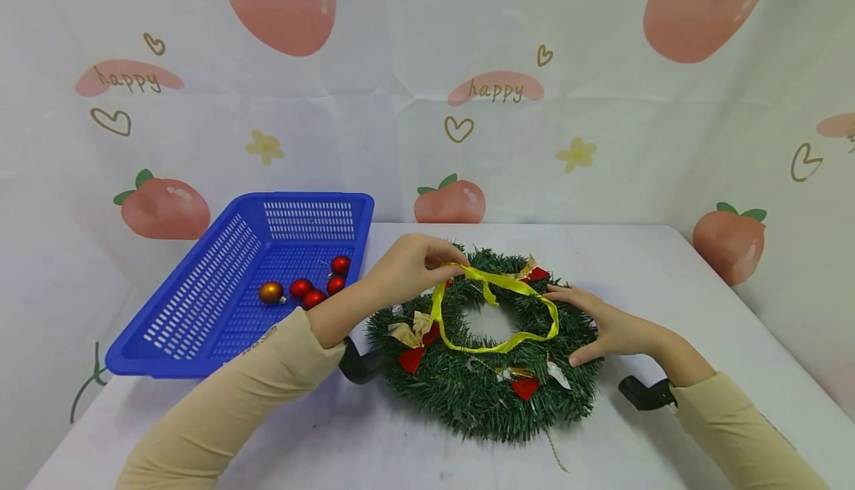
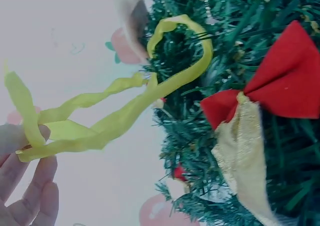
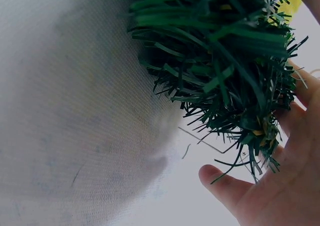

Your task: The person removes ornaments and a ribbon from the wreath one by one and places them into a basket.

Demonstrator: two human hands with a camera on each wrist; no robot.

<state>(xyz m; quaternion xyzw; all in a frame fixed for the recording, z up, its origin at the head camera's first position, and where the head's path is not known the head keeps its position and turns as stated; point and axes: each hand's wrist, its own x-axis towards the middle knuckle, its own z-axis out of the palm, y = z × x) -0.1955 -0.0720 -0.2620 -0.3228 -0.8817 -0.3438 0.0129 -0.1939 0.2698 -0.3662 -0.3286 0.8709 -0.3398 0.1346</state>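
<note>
A green wreath [image 1: 467,397] with red and gold bows lies on the white table in the head view. My left hand [image 1: 404,275], above its far left part, pinches a yellow ribbon [image 1: 497,278] between thumb and fingertips. The ribbon forms a loose loop over the wreath's centre hole; in the left wrist view, doubled strands of the ribbon [image 2: 120,118] run from the fingertips to the greenery. At the wreath's right side is my right hand [image 1: 614,327], fingers spread along the branches. In the right wrist view its thumb [image 3: 225,188] stands apart beside the green tips.
A blue perforated basket [image 1: 247,204] stands to the left, behind my left forearm. Inside it are several red balls [image 1: 300,288] and an orange-gold ball [image 1: 270,292]. A thin strand [image 1: 557,453] trails from the wreath's near edge onto the table [image 1: 401,460]. A printed cloth backdrop hangs behind.
</note>
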